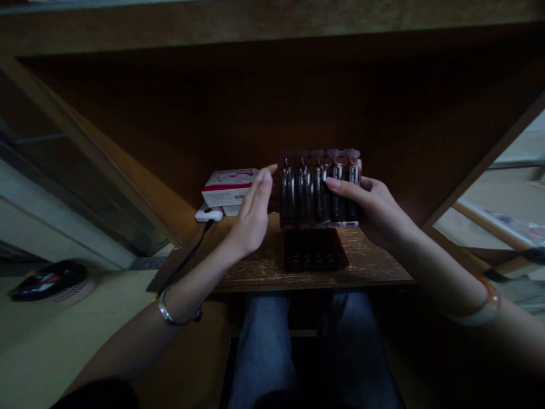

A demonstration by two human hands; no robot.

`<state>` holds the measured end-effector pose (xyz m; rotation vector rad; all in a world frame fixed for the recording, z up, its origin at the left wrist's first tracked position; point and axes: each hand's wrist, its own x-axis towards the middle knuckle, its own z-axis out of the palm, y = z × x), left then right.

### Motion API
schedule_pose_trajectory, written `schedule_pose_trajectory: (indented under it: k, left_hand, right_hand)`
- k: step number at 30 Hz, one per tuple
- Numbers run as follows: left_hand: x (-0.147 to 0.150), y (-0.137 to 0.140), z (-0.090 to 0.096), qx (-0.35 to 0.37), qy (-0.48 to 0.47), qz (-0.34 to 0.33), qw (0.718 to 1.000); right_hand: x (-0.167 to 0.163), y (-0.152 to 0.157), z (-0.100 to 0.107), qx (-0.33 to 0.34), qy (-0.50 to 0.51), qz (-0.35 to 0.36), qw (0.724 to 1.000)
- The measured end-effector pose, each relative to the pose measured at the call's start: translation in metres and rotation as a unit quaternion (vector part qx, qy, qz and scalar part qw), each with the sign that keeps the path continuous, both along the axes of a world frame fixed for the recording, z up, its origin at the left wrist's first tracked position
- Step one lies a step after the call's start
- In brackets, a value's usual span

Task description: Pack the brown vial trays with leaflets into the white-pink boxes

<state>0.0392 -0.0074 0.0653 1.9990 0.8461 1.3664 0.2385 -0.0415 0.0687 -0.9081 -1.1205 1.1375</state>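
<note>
A clear plastic tray of dark ampoules [313, 193] is upright above the board, with my right hand [372, 207] closed on its right side and the thumb across its front. Several vials with narrow necks stand side by side in it. My left hand [254, 213] is held flat with straight fingers, just left of the tray; whether the fingertips touch its edge I cannot tell. Below, a dark reddish-brown tray [315, 250] lies on the wooden board [251, 270]. What it contains is too dark to make out.
White and red cartons [227, 187] are stacked at the board's back left. In front of them lies a white device [209, 214] with a black cable. A round basket [63, 287] stands on the floor at left. Dark wooden panels enclose the space at the back and sides.
</note>
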Motion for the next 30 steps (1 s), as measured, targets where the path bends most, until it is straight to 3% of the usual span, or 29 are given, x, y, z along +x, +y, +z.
schedule_pose_trajectory:
  k: [2,5,8,11,14,18,25,30]
  left_hand:
    - [-0.004,0.004,-0.001,0.043,0.012,-0.025,0.999]
    - [-0.009,0.003,0.001,0.128,0.102,-0.057,0.985]
    - [-0.01,-0.005,0.004,0.175,0.162,-0.047,0.97]
    - [-0.009,-0.012,0.005,0.177,0.137,-0.007,0.975]
    - [-0.009,-0.015,0.007,0.165,0.08,0.024,0.983]
    - [-0.008,-0.017,0.01,0.131,0.05,0.008,0.99]
    - [-0.001,-0.025,0.012,0.021,-0.099,0.009,0.995]
    - [0.001,-0.029,0.016,-0.068,-0.119,0.0,0.991]
  right_hand:
    - [0.001,0.001,0.002,-0.023,0.021,0.004,1.0]
    - [0.002,0.001,0.006,-0.052,0.021,0.011,0.998]
    - [0.001,-0.003,0.008,-0.059,-0.007,0.032,0.998]
    - [0.003,-0.008,0.009,-0.031,-0.055,0.053,0.997]
    - [0.008,-0.012,0.011,-0.007,-0.081,0.071,0.994]
    - [0.018,-0.015,0.015,-0.019,-0.079,0.116,0.99]
    - [0.03,-0.016,0.019,-0.006,-0.12,0.257,0.959]
    - [0.033,-0.019,0.022,0.005,-0.17,0.209,0.963]
